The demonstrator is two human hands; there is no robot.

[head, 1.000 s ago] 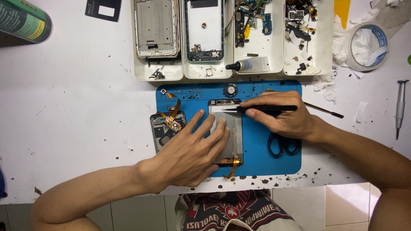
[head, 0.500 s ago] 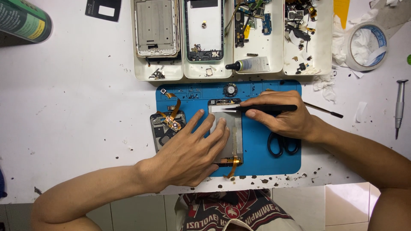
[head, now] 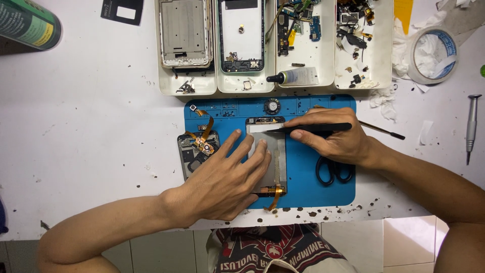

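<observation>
White table (head: 91,126): blue mat (head: 303,192); parts tray (head: 275,88); tape roll (head: 432,48); screwdriver (head: 471,126).

Labelled can, black card, glue bottle, screen panel on desk

A green cylindrical can (head: 28,23) with a printed label is laid at the far left corner; a black card (head: 121,10) with a white rectangular label is seen beside it; a small clear black-capped bottle (head: 295,77) is laid in the white tray (head: 384,83); a grey screen panel (head: 275,151) is pressed flat on the blue mat (head: 303,177) under the left hand (head: 227,179).
</observation>
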